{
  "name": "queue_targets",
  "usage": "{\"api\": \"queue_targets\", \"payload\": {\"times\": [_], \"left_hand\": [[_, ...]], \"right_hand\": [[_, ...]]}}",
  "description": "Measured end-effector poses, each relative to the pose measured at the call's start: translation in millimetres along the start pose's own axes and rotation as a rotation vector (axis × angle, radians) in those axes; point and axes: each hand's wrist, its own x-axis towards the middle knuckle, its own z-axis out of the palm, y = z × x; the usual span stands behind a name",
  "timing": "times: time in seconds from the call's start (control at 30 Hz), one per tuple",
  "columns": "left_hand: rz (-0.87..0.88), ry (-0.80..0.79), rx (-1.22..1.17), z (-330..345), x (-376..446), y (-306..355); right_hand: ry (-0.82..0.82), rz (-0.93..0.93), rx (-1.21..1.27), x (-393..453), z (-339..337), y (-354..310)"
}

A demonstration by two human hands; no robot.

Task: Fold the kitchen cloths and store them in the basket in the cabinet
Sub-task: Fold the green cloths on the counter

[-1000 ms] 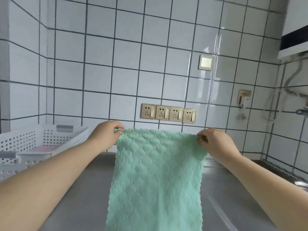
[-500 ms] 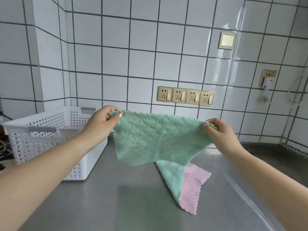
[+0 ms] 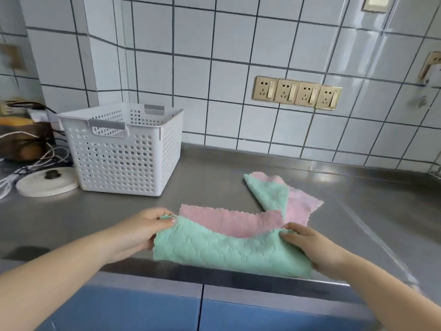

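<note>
the left hand (image 3: 140, 231) pinches the upper left corner of a green cloth (image 3: 226, 249) at lower centre of the frame, and the right hand (image 3: 310, 247) is clamped on its upper right corner. the cloth lies doubled on the steel surface (image 3: 214, 185), its pink underside showing as a strip along the far edge, so the green layer does not yet cover the pink one squarely.

this looks like the first fold of this cloth, nearly laid down. the next move likely calls for drawing the two held corners up to the far pink edge and pressing flat, then folding again.

a second cloth (image 3: 284, 199), green and pink, lies unfolded just beyond, right of centre. the white basket (image 3: 124, 161) stands on the surface at centre left, not in the cabinet; whether anything is inside cannot be told.
</note>
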Motion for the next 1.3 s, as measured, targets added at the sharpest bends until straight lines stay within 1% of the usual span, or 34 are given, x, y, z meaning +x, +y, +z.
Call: {"api": "queue_targets", "payload": {"times": [0.03,0.1,0.17,0.27,0.33,0.4,0.53,0.67,0.8,0.93,1.0,1.1,1.17,1.23,1.3], "left_hand": [[-0.023,-0.013,-0.004,-1,1,-4],[-0.038,-0.015,0.002,-3,5,-7],[-0.028,0.005,0.009,-4,16,-8],[-0.006,0.098,0.025,-3,38,-3],[0.009,0.175,0.107,-3,54,-1],[0.004,0.204,0.2,-4,73,-2],[0.017,0.229,0.42,1,101,3],[0.051,0.262,0.616,2,117,7],[0.007,0.236,0.653,1,124,6],[0.04,0.226,0.756,0,129,5],[0.061,0.223,0.79,0,130,5],[0.084,0.248,0.764,-2,128,5],[0.145,0.293,0.791,-6,121,6],[0.248,0.326,0.861,-2,108,10],[0.386,0.295,0.896,17,93,17]], "right_hand": [[-0.066,0.033,0.026,3,0,3],[-0.103,0.045,0.048,9,-3,9],[-0.038,0.032,0.034,18,-6,8],[0.109,-0.022,-0.046,42,-13,6],[0.195,-0.044,-0.119,54,-15,3],[0.238,-0.035,-0.188,68,-18,3],[0.257,0.025,-0.325,89,-19,2],[0.283,0.01,-0.45,100,-21,0],[0.287,0.002,-0.543,107,-21,2],[0.29,-0.009,-0.582,108,-20,3],[0.279,0.014,-0.543,106,-20,2],[0.265,0.036,-0.466,103,-25,0],[0.33,-0.041,-0.604,99,-28,1],[0.406,-0.181,-0.745,95,-24,-1],[0.388,-0.306,-0.808,88,-8,-6]]}}
